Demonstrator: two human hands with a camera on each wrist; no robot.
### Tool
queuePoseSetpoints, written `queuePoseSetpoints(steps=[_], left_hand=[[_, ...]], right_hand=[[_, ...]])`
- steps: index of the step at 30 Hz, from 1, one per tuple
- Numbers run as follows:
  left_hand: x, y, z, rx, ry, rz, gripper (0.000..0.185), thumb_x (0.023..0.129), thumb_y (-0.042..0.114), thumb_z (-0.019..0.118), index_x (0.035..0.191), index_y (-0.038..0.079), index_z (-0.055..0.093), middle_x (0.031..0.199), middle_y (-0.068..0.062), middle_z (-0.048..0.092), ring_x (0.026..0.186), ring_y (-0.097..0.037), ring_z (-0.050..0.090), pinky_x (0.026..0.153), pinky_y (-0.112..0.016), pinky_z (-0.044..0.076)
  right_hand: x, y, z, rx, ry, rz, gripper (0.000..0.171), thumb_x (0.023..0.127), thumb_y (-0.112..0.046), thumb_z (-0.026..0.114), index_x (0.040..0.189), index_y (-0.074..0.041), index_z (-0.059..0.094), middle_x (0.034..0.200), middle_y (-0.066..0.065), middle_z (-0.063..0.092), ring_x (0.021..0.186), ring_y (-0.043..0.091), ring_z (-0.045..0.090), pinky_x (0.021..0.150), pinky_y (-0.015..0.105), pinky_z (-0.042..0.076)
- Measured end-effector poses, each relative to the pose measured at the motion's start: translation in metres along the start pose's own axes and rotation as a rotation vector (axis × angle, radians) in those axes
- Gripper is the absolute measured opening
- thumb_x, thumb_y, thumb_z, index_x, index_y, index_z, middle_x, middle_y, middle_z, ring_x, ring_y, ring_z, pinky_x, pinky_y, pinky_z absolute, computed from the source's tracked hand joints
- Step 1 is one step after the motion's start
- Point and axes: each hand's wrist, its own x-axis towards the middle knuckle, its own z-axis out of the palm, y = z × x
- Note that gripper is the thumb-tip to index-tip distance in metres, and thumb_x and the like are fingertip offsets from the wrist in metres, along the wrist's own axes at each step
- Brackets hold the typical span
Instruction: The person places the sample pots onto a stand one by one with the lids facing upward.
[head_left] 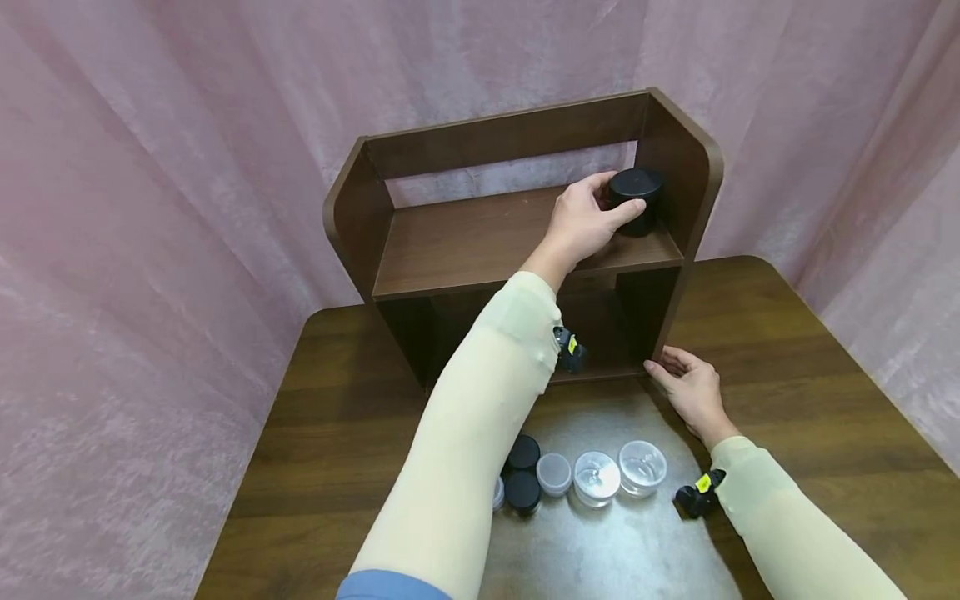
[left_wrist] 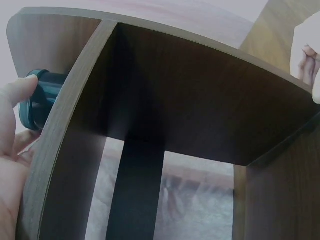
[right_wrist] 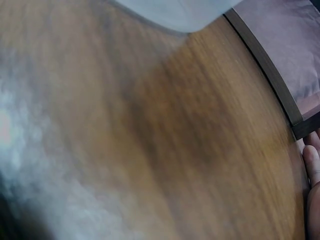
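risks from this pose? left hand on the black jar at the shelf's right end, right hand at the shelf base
1. The black jar sits close to the shelf unit's right wall; the left hand gripping it could knock it against the panel.
2. The left forearm spans over the small jars on the table; drawing back low might sweep them.
3. The right hand only touches the unit's base corner, so the unit may shift.

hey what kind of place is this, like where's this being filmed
Probably a staged recording booth, not a lived-in room: pink curtain hangs on all sides of a wooden table with a small shelf. The left hand grips a black jar there; small jars sit in front.
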Motion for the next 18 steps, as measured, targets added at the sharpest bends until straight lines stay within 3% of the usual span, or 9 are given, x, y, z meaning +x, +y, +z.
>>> queuePoseSetpoints(steps=[8,18], left_hand=[[0.002,0.001,0.007,0.032,-0.028,0.029,0.061,0.088,0.038,0.069,0.142,0.021,0.046,0.113,0.01,0.059,0.1,-0.001,0.053,0.084,-0.012,0.04],[0.002,0.006,0.011,0.075,-0.083,0.009,0.063,0.088,0.044,0.067,0.144,0.03,0.043,0.112,0.011,0.059,0.104,-0.001,0.053,0.087,-0.014,0.04]], right_hand=[[-0.003,0.002,-0.007,0.022,0.018,-0.004,0.047,0.088,-0.027,0.072,0.122,0.003,0.061,0.115,0.021,0.064,0.091,-0.008,0.055,0.075,0.005,0.044],[-0.006,0.004,-0.01,0.009,0.029,-0.001,0.047,0.089,-0.027,0.071,0.123,0.003,0.06,0.117,0.022,0.063,0.092,-0.009,0.053,0.076,0.005,0.043]])
